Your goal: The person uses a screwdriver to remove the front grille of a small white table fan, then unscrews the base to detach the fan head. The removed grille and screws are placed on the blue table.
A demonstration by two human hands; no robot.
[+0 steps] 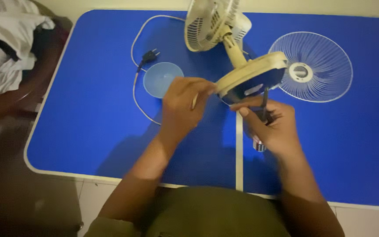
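Note:
A cream table fan (pixel 224 39) lies tipped over on the blue table (pixel 101 123), its round base (pixel 251 74) turned up toward me. My left hand (pixel 185 105) grips the near rim of that base. My right hand (pixel 270 125) is shut on a dark screwdriver (pixel 264 105) whose tip points up into the underside of the base. The fan's rear grille and motor housing lie at the far edge of the table.
The detached white front grille (pixel 311 66) lies flat at the right. A small blue bowl (pixel 162 79) sits left of the fan, with the black plug (pixel 149 56) and its cord (pixel 137 94) looped beside it. White cloth (pixel 3 44) lies heaped on a chair at the far left.

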